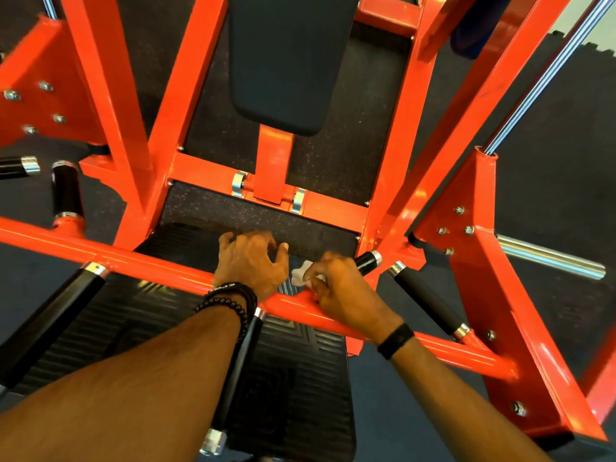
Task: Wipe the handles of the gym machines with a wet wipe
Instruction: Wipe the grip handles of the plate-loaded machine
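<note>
From the head camera, you are leaning over an orange machine frame [160, 261], looking down past its crossbar at the ribbed black footplate [300, 378] below. Your right hand [343, 291] is curled shut around the white wet wipe [301, 274], which bunches out on the thumb side, and it sits on a short black handle [366, 262] whose chrome-capped tip pokes out beyond your knuckles. That grip looks chosen so the wipe wraps the handle and can rub along it, though how much of the wipe actually touches the handle is hidden under your palm.

Your left hand [253, 261] hangs just beside the wipe with fingers spread and loosely bent, holding nothing; its wrist rests over the crossbar, probably to steady you while you lean in.

So the wipe lies between your two hands, held by the right and just short of the left thumb.

Other black handles are still in reach: a padded one [428, 301] just to the right, a long one [53, 318] at lower left, and one [240, 368] running under your left forearm. I'd judge those remain to be wiped.
</note>
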